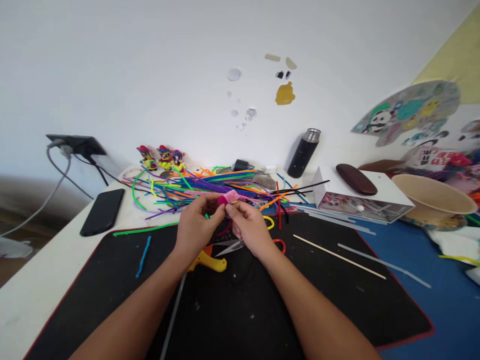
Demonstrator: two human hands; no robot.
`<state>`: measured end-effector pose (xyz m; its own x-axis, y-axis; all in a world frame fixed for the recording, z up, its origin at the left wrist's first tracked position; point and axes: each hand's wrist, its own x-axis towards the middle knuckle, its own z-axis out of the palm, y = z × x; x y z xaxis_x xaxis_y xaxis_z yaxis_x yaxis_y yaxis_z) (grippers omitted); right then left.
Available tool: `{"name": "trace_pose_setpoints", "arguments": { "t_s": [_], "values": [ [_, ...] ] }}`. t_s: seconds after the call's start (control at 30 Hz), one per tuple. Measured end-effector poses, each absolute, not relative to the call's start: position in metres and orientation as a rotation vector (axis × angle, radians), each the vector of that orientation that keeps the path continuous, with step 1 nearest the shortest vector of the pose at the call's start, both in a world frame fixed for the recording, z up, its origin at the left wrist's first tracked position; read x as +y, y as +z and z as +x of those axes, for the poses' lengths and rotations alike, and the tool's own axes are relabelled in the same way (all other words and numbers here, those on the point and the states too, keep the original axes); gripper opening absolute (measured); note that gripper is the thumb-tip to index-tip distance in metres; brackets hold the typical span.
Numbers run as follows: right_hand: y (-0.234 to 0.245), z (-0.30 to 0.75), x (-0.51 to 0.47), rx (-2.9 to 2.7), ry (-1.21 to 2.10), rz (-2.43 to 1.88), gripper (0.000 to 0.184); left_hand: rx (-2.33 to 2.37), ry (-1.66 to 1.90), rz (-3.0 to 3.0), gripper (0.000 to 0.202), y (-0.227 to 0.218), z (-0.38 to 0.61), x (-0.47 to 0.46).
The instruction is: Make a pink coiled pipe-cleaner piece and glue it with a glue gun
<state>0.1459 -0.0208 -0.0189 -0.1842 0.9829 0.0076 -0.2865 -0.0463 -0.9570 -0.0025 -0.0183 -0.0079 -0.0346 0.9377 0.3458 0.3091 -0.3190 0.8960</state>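
Both hands meet above the black mat, closed on a small pink and magenta pipe-cleaner piece. My left hand pinches its left side with thumb and fingers. From the other side, the fingertips of my right hand press against its lower edge. Beneath the hands lie scissors with open blades, their handles partly hidden by my right hand. A yellow glue gun rests by my left wrist, partly covered, with a clear glue stick running toward me. Behind the hands spreads a heap of coloured pipe cleaners.
A phone lies at the left, near a short blue pipe cleaner. Three small figures stand at the back. Rightward are a black flask, a white box with a glasses case, a bowl and a wooden stick.
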Motion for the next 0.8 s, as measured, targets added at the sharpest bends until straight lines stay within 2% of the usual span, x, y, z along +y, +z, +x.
{"name": "trace_pose_setpoints", "arguments": {
  "t_s": [0.3,0.8],
  "values": [
    [-0.0193,0.1467,-0.0208,-1.135,1.452,-0.912,0.045,1.197,1.381,1.428,0.028,-0.0053,-0.0005,-0.0166],
    [-0.018,0.1489,-0.0202,-1.134,1.428,-0.941,0.053,1.193,1.371,1.407,0.03,-0.002,0.0011,-0.0182]
  ]
}}
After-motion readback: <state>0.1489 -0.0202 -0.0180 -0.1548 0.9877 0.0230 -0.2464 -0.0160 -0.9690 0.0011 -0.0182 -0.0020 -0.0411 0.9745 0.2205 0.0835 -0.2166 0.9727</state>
